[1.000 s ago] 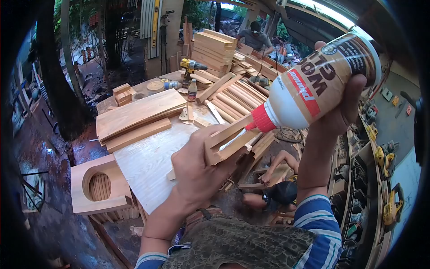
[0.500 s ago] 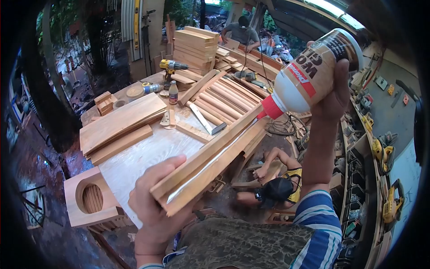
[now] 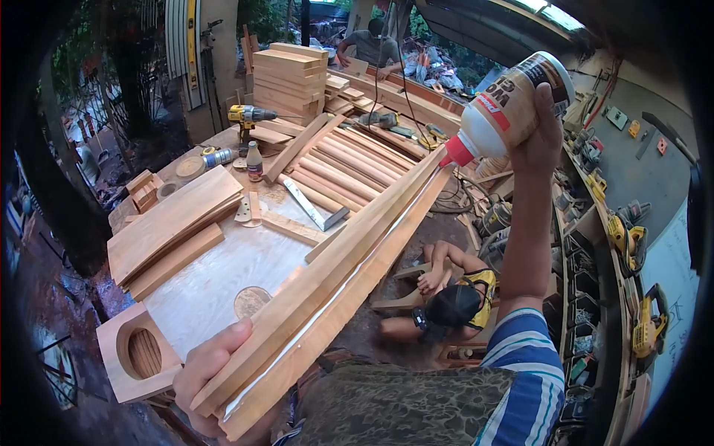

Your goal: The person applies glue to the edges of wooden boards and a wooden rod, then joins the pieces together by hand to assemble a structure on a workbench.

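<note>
A long wooden piece (image 3: 327,290) with a lengthwise groove slants from the lower left to the upper right. My left hand (image 3: 212,372) is closed around its near end. A line of white glue (image 3: 312,321) runs along the groove. Near the far end, my right hand (image 3: 541,132) grips a tilted glue bottle (image 3: 500,111), its red tip pointing down at the groove. The fingers behind the bottle are mostly hidden.
The worktable (image 3: 223,267) bears stacked boards (image 3: 175,223), round rods (image 3: 349,167), a square (image 3: 309,204) and a yellow drill (image 3: 249,115). One person (image 3: 454,301) crouches right of it; another (image 3: 372,48) is behind. Tools line the right shelves.
The wooden piece has shifted toward the lower left with my left hand, and more of its length shows. The bottle sits nearer its far end, and the glue line is longer.
</note>
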The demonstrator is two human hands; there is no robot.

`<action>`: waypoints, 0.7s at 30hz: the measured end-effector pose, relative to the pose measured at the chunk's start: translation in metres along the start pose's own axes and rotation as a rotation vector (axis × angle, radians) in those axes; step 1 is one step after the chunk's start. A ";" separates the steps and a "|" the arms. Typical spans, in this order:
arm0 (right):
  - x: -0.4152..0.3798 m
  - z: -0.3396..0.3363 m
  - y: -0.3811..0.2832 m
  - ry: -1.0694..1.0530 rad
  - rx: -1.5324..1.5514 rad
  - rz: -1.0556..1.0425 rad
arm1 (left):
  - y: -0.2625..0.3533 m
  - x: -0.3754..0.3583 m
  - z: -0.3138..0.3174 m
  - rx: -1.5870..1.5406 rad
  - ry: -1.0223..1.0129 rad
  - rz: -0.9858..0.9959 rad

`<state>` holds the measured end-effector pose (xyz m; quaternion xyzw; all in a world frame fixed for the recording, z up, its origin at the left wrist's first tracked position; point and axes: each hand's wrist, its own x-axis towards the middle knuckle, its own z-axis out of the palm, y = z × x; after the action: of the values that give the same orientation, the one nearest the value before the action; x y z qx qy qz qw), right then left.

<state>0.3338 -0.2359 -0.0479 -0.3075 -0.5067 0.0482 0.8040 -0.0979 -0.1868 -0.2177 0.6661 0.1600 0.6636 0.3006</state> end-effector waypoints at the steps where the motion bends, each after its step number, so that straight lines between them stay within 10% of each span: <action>1: 0.002 -0.002 0.001 0.005 -0.011 -0.006 | 0.001 -0.003 -0.002 0.086 0.016 -0.017; 21: 0.016 -0.015 -0.006 0.011 -0.172 -0.081 | 0.020 0.022 0.007 0.152 -0.057 -0.002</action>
<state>0.3524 -0.2413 -0.0366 -0.3550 -0.5165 -0.0299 0.7787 -0.0938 -0.1899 -0.1873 0.7056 0.2021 0.6298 0.2543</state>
